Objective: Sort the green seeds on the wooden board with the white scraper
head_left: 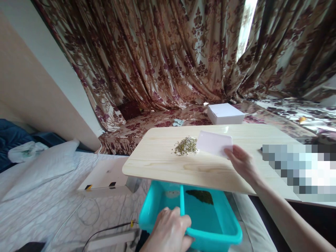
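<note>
My right hand (240, 160) grips a thin, pale rectangular plastic piece (214, 143) by its right end, above the table. The left end of that piece is beside a loose heap of small green and white grains (186, 145). Below the table's front edge, my left hand (172, 225) is closed around the near rim of a turquoise two-compartment bin (207, 233), by its divider. Dark green grains (202, 196) lie in the right compartment. A few pale bits (172, 194) show in the left one.
The light wooden table (149, 157) spans the middle. At its right is a pixelated area (296, 171). Behind stands a white box (225, 113) before patterned curtains (168, 52). Leftward are a bed (63, 178), a flat white box (105, 175) and cables (105, 229).
</note>
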The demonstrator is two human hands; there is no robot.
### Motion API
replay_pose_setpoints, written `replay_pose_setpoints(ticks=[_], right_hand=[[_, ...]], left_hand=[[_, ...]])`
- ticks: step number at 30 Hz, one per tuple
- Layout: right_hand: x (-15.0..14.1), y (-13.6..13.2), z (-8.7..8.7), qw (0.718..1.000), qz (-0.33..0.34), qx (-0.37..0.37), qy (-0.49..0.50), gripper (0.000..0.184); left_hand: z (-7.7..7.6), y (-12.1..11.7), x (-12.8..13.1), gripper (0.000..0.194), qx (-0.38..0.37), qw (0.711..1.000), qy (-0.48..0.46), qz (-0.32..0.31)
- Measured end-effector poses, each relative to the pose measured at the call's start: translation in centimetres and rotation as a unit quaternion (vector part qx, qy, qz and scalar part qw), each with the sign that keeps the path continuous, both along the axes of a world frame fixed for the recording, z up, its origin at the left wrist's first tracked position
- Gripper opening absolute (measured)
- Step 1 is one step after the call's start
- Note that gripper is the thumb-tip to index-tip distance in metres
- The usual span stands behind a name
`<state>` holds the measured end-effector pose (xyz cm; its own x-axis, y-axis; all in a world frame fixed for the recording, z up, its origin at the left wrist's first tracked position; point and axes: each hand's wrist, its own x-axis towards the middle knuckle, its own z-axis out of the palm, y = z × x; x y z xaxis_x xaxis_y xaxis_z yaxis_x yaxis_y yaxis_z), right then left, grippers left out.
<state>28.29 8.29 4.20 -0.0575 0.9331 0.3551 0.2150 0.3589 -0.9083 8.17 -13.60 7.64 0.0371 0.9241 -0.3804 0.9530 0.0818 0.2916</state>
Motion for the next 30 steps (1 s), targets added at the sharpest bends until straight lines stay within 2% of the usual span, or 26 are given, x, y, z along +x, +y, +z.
replay_pose_setpoints(ticks=[2,5,14,22,27,30], right_hand=[[0.1,1.6,-0.1,0.999,-0.022,-0.027,0.008,0.020],[-0.4,2.3,-0.2,0.998,-0.017,-0.056,0.028,0.020],[-1.2,2.0,-0.4,0.997,0.002,-0.057,0.042,0.020],[-1.3,1.6,-0.3,0.996,0.031,-0.074,0.030,0.022],[-1.0,1.2,-0.3,0.997,0.009,-0.076,0.031,0.021],[-0.9,0.9,0.0,0.997,-0.007,-0.071,0.026,0.019]], left_hand=[[-0.6,-0.2,-0.6,0.014,-0.011,1.000,0.004,0.012],[-1.2,-0.2,-1.0,0.011,-0.014,1.000,0.012,0.015],[-1.4,0.2,-0.8,0.013,-0.027,1.000,0.011,0.011],[-1.8,-0.2,-1.1,0.012,-0.010,1.000,0.006,0.027],[-2.6,-0.3,-1.3,0.011,0.017,0.999,-0.010,0.025],[-2.7,-0.2,-1.3,0.011,0.008,1.000,-0.007,0.026]])
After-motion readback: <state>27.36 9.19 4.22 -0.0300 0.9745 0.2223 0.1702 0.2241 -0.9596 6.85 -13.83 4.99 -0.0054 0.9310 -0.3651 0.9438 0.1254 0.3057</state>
